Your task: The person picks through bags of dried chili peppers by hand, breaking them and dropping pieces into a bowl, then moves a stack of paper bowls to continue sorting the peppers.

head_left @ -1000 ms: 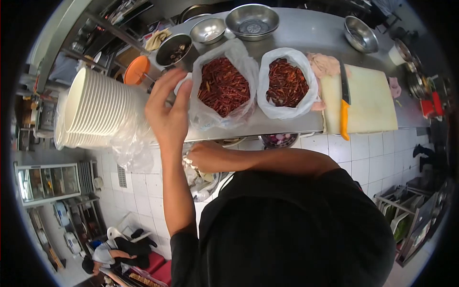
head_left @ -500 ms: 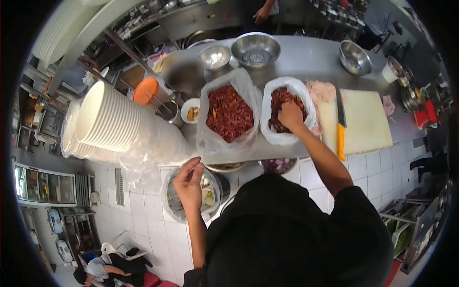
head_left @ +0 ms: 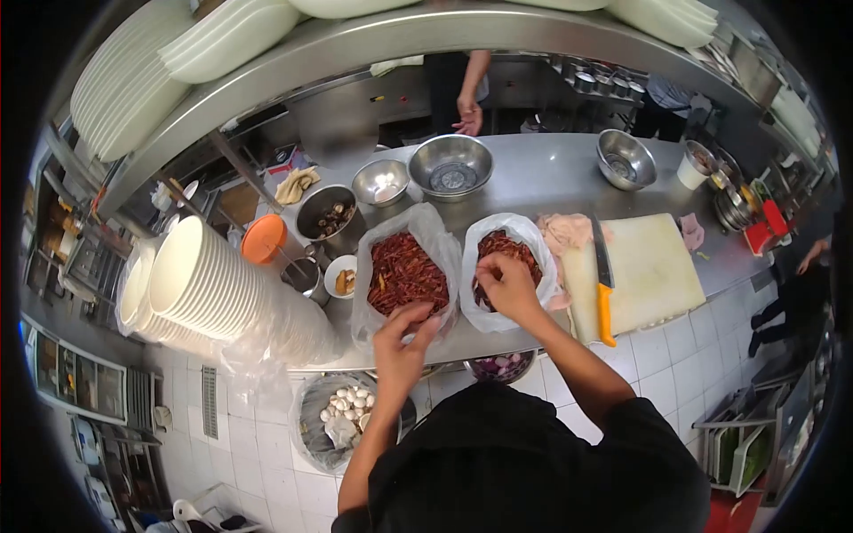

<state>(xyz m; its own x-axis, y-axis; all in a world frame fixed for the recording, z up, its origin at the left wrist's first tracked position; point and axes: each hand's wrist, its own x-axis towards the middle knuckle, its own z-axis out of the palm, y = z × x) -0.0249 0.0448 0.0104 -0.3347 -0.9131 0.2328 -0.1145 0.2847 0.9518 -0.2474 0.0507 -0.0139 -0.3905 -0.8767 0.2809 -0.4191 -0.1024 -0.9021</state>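
Observation:
Two clear plastic bags of dried red chilies stand side by side on the steel counter. The larger bag's chilies (head_left: 407, 271) are on the left; the smaller bag's chilies (head_left: 514, 247) are on the right. My left hand (head_left: 400, 348) is over the near edge of the larger bag, thumb and fingers apart, with nothing visible in it. Above the smaller bag, my right hand (head_left: 511, 289) has its fingertips drawn together; what they hold, if anything, is hidden. A knife (head_left: 604, 280) with an orange handle lies on the white cutting board (head_left: 653, 266) to the right.
Metal bowls (head_left: 450, 167) stand behind the bags. Left are a pot (head_left: 330, 213), a small white bowl (head_left: 340, 277) and stacked white tubs (head_left: 200, 275). Below the counter edge sits a lined bin of mushrooms (head_left: 348, 404). A plate shelf (head_left: 373, 37) spans overhead. Across the counter is another person's hand (head_left: 468, 115).
My right hand has lifted out of the smaller bag's chilies, fingertips together. My left hand has moved from beside the counter to the larger bag. The view has tilted up.

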